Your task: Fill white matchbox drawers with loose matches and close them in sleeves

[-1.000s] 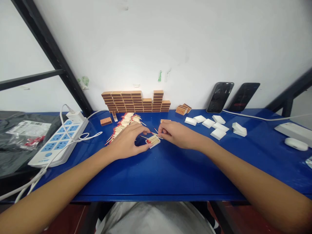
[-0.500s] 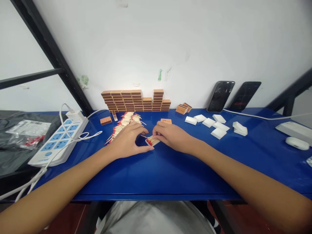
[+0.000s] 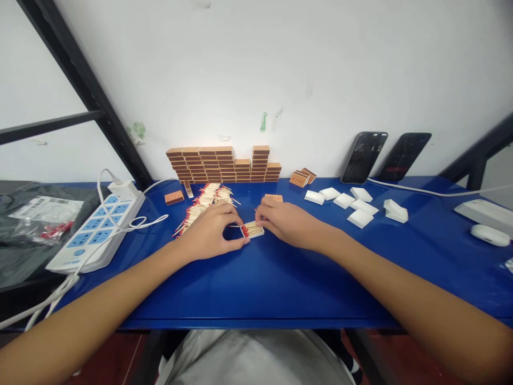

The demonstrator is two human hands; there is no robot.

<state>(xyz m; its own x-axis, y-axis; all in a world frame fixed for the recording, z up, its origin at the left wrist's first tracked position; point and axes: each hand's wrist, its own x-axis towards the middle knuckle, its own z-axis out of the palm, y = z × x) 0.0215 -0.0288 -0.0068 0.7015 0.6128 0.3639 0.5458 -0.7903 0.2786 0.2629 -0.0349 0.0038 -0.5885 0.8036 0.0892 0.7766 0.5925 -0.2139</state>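
A small white matchbox tray [image 3: 259,233] with several red-headed matches [image 3: 252,229] lies on the blue table between my hands. My left hand [image 3: 214,230] curves round the tray's left end, thumb at the near corner and fingers at the far one; a single match stick shows beside its fingertips. Over the tray's right end, my right hand [image 3: 284,222] has thumb and fingers pinched together, with a small red tip showing at them, apparently a match. A loose match pile [image 3: 204,200] lies partly hidden behind my left hand. Just beyond my right hand sits a brown matchbox sleeve [image 3: 273,198].
Matchboxes are stacked in a wall [image 3: 208,166] at the back. White trays [image 3: 343,201] lie scattered at right, near two phones [image 3: 364,158] leaning on the wall. A power strip [image 3: 96,227] with cables stands left. More matchbox sleeves [image 3: 300,178] lie behind.
My right hand has shifted slightly right and lifted off the matches, uncovering more of the tray. My left thumb has drawn back a little along the tray.
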